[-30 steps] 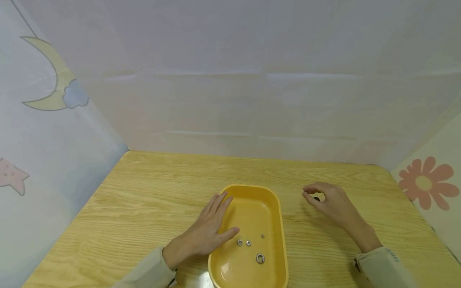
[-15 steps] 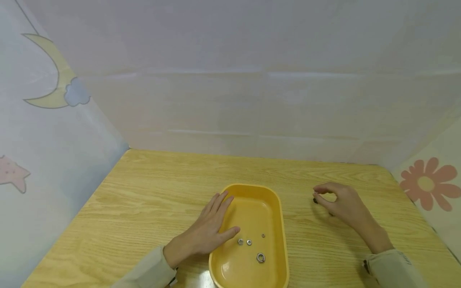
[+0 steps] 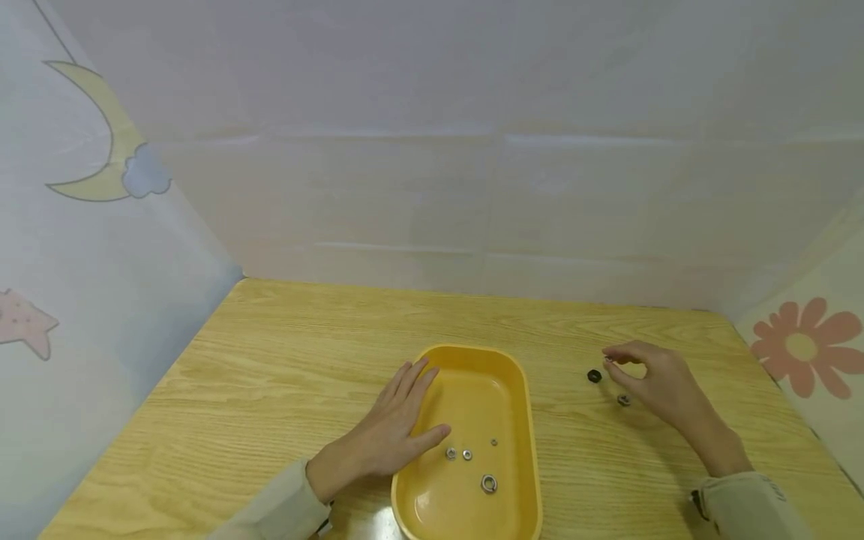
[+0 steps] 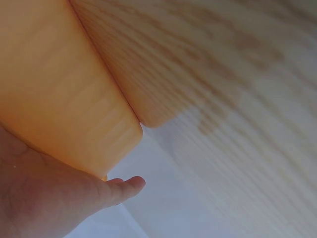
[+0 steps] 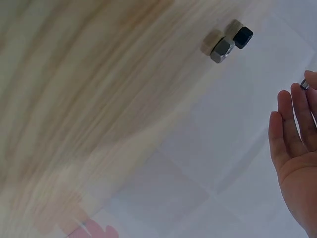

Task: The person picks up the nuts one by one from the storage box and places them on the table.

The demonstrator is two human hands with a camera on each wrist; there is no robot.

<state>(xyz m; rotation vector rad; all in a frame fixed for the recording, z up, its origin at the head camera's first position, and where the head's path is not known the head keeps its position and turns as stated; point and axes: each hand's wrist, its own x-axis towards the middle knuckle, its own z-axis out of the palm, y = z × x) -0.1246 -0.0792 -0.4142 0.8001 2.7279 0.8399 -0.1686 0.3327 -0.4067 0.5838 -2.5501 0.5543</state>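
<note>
My left hand (image 3: 388, 431) rests with spread, straight fingers over the left rim of a yellow tray (image 3: 531, 450). In the left wrist view the tray's outer wall (image 4: 64, 89) rises beside that hand. My right hand (image 3: 664, 379) pinches a small silver nut (image 5: 304, 85) between thumb and forefinger, above the table right of the tray. Below it on the table lie a black nut (image 3: 594, 376) and a silver nut (image 3: 624, 400). In the tray are a larger silver nut (image 3: 489, 484) and several smaller ones, among them one nut (image 3: 451, 453) near the left thumb.
The wood-grain table (image 3: 304, 360) reaches back to a pale sheet wall (image 3: 405, 210). Printed side walls stand left and right, with a moon (image 3: 94, 135) on the left one and a flower (image 3: 801, 346) on the right one.
My right hand has moved to the right, away from the tray, with the small nut still pinched. The black nut and the silver nut on the table now show fully. The left hand stays put.
</note>
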